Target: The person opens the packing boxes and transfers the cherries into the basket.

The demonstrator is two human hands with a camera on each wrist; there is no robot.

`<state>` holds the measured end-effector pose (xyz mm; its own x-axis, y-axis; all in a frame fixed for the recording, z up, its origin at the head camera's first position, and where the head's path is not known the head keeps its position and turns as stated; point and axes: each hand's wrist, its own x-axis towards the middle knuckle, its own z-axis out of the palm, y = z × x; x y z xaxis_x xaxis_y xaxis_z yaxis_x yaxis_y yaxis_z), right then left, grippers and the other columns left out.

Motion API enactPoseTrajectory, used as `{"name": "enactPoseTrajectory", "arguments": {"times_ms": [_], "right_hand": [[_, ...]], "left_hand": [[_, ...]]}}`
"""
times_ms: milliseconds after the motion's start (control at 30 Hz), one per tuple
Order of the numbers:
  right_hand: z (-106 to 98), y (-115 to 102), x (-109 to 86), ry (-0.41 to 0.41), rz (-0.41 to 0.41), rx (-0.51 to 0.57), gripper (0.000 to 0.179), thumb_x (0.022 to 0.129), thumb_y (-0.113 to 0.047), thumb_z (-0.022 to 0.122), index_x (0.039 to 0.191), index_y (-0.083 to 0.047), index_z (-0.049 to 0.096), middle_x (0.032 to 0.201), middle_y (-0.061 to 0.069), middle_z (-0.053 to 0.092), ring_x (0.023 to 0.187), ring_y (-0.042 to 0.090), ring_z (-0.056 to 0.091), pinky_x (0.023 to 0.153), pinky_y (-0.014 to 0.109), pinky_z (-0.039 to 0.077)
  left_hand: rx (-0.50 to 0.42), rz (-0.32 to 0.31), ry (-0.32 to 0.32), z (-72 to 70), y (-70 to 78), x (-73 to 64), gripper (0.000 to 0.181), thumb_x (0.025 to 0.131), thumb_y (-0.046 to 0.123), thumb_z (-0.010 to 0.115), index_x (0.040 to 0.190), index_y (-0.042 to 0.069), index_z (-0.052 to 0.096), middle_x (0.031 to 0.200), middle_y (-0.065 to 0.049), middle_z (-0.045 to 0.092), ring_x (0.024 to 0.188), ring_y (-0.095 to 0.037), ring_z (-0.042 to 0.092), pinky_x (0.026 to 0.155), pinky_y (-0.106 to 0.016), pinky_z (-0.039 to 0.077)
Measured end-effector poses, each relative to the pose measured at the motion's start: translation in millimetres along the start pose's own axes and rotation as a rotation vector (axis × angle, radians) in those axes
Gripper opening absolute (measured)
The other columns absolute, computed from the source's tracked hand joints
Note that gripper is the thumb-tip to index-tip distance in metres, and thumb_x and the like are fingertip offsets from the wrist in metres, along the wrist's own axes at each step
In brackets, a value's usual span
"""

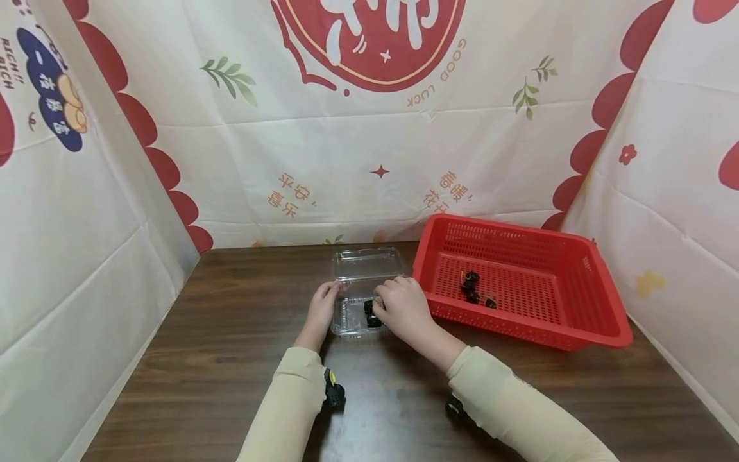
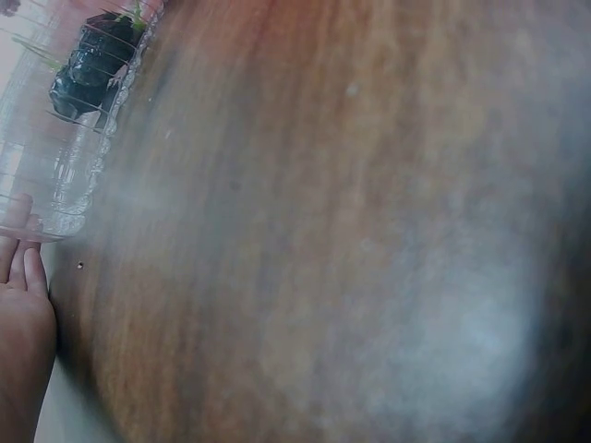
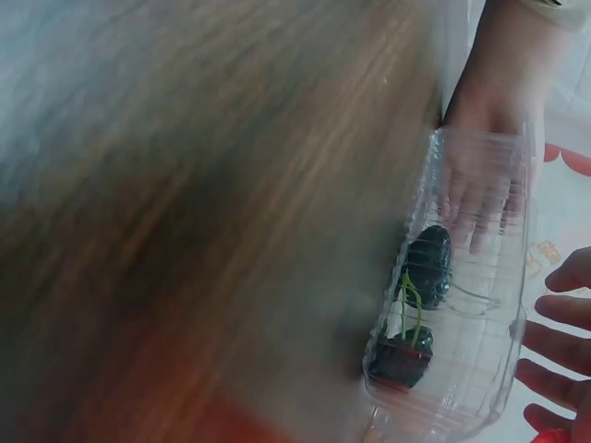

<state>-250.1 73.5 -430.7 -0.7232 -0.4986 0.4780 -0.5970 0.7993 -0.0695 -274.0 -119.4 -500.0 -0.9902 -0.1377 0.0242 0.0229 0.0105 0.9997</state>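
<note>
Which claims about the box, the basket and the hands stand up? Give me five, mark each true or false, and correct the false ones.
1. The lid of the clear box is open. True.
2. Some black pieces lie in the red basket. True.
3. In the head view, the basket stands to the left of the box. False: it stands to the right.
4. The left hand touches the box. True.
5. The box holds nothing. False: black pieces lie in it too.

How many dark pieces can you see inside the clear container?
2: one dark piece nearer the left hand, another farther from it; the right hand may hide more.
</note>
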Motion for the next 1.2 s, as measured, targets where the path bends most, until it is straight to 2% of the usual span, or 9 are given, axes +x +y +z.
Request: {"name": "enactPoseTrajectory", "arguments": {"times_ms": [133,267,333,567,700,867,1033,1200], "right_hand": [[5,-3,-0.2,-0.038,-0.016,-0.067,0.009,0.082,-0.019,0.072,0.087,-0.012,0.074,0.08,0.002,0.068,0.077,0.023,0.059,0.072,0.041,0.048],[7,-7,-1.1,-0.104,0.03,-0.078,0.015,0.084,-0.023,0.071,0.091,-0.011,0.075,0.082,0.004,0.068,0.078,0.025,0.059,0.07,0.041,0.048],[8,-10,-2.1,-0.143,0.067,-0.066,0.019,0.085,-0.026,0.069,0.095,-0.011,0.075,0.086,0.004,0.07,0.079,0.024,0.06,0.07,0.04,0.05],[11,-16,-5.3,-0.244,0.147,-0.032,0.027,0.089,-0.029,0.065,0.105,-0.009,0.073,0.095,0.007,0.07,0.086,0.025,0.061,0.074,0.043,0.052],[13,-17,-4.5,-0.237,0.149,-0.029,0.026,0.089,-0.03,0.065,0.1,-0.008,0.074,0.093,0.007,0.069,0.085,0.026,0.06,0.074,0.043,0.051],[13,-15,-1.9,-0.209,0.134,-0.025,0.02,0.088,-0.028,0.067,0.091,-0.009,0.074,0.084,0.004,0.067,0.08,0.024,0.06,0.07,0.041,0.051],[14,-12,-1.2,-0.159,0.097,-0.005,0.009,0.085,-0.016,0.068,0.086,-0.01,0.075,0.078,0.001,0.065,0.074,0.021,0.06,0.065,0.036,0.051],[14,-10,-1.1,-0.088,0.051,-0.005,0.011,0.082,-0.007,0.067,0.087,-0.01,0.076,0.077,0.001,0.064,0.074,0.02,0.06,0.063,0.035,0.051]], "left_hand": [[-0.01,-0.002,-0.02,-0.4,15.1,-8.5,0.03,0.104,0.012,0.043,0.118,-0.011,0.055,0.117,-0.028,0.061,0.119,-0.04,0.051,0.106,-0.048,0.033],[0.007,0.009,-0.027,2.1,29.5,-19.1,0.029,0.103,0.009,0.042,0.116,-0.014,0.054,0.116,-0.03,0.061,0.117,-0.043,0.051,0.104,-0.049,0.035],[0.001,0.003,-0.026,3.1,25.6,-18.1,0.029,0.103,0.009,0.043,0.115,-0.014,0.055,0.116,-0.03,0.061,0.117,-0.043,0.052,0.104,-0.049,0.035],[-0.006,0.006,0.01,2.9,-6.1,-5.0,0.029,0.103,0.015,0.045,0.114,-0.008,0.058,0.112,-0.024,0.065,0.115,-0.037,0.055,0.103,-0.046,0.036],[0.009,0.019,0.026,1.1,-10.1,-3.7,0.03,0.103,0.016,0.045,0.115,-0.008,0.058,0.112,-0.023,0.066,0.114,-0.036,0.055,0.103,-0.046,0.036],[0.012,0.021,0.033,0.7,-6.9,-2.8,0.03,0.103,0.016,0.045,0.116,-0.007,0.058,0.113,-0.023,0.066,0.115,-0.035,0.055,0.105,-0.045,0.035],[0.012,0.049,0.036,0.9,-5.5,-1.7,0.03,0.103,0.013,0.044,0.116,-0.01,0.057,0.111,-0.025,0.065,0.114,-0.038,0.055,0.104,-0.046,0.035],[0.019,0.064,0.035,0.9,-5.6,0.3,0.03,0.103,0.013,0.044,0.115,-0.011,0.057,0.111,-0.026,0.065,0.114,-0.038,0.055,0.103,-0.047,0.035]]}}
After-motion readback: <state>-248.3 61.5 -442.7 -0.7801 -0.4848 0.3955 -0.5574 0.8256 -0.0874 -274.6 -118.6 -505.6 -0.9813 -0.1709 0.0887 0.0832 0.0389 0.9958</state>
